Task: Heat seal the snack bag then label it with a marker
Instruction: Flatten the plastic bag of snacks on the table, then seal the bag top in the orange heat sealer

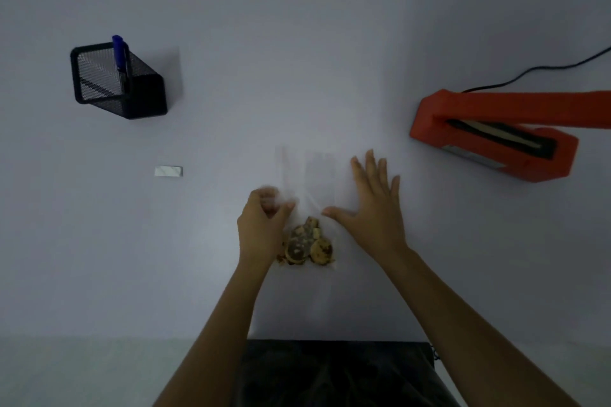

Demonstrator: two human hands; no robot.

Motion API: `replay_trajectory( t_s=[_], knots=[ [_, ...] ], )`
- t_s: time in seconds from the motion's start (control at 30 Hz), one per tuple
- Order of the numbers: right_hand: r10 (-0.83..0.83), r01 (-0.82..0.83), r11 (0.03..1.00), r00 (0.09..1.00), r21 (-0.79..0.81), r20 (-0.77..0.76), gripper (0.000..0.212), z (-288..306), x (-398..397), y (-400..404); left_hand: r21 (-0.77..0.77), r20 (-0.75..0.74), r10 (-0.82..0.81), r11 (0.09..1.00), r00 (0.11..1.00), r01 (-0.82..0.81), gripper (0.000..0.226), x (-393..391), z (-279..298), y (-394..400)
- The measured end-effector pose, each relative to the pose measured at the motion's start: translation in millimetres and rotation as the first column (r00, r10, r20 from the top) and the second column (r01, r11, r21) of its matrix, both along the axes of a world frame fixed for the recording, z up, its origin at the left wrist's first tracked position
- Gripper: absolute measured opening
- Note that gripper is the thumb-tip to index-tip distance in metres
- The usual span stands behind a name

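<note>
A clear plastic snack bag lies flat on the white table, with brown snack pieces gathered at its near end. My left hand has curled fingers that pinch the bag's left edge. My right hand lies flat with straight, spread fingers on the bag's right side. An orange heat sealer stands to the right with its arm raised. A blue marker stands in a black mesh holder at the far left.
A small white rectangular piece lies on the table left of the bag. The sealer's black cord runs off to the right. The table's near edge crosses below my forearms.
</note>
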State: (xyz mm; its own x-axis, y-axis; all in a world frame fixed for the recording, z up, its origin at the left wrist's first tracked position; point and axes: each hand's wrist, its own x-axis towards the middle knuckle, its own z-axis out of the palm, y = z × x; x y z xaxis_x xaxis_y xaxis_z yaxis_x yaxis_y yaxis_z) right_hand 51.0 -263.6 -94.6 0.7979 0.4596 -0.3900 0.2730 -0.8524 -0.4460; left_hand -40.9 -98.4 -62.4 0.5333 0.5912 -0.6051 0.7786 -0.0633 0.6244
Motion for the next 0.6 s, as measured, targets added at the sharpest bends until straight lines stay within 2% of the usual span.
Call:
replay_trajectory(
  t_s=[0.03,0.07,0.2,0.37,0.47,0.6],
  knots=[
    [-0.009,0.010,0.999,1.000,0.049,-0.015,0.099,1,-1,1,-0.024,0.016,-0.042,0.999,0.999,0.042,0.013,-1,0,2],
    [-0.024,0.028,0.994,0.999,0.103,-0.034,0.095,2,-3,2,-0.057,0.049,-0.060,0.996,0.997,0.063,0.010,-2,-1,3],
    [-0.158,0.226,0.925,0.960,0.305,-0.233,0.064,14,-10,8,-0.249,0.187,0.012,0.968,0.982,0.036,0.013,-7,7,10],
    [-0.261,0.554,0.740,0.760,0.383,-0.596,0.016,49,-12,7,-0.408,0.275,0.055,0.910,0.960,0.065,0.017,-13,23,15],
    [-0.286,0.638,0.660,0.702,0.397,-0.652,0.013,67,-19,0,-0.454,0.313,0.062,0.886,0.948,0.092,0.018,-12,36,10],
    [-0.360,0.699,0.603,0.669,0.386,-0.650,0.009,86,-27,-19,-0.408,0.345,0.002,0.901,0.939,0.148,0.023,-4,49,-6]
  ],
)
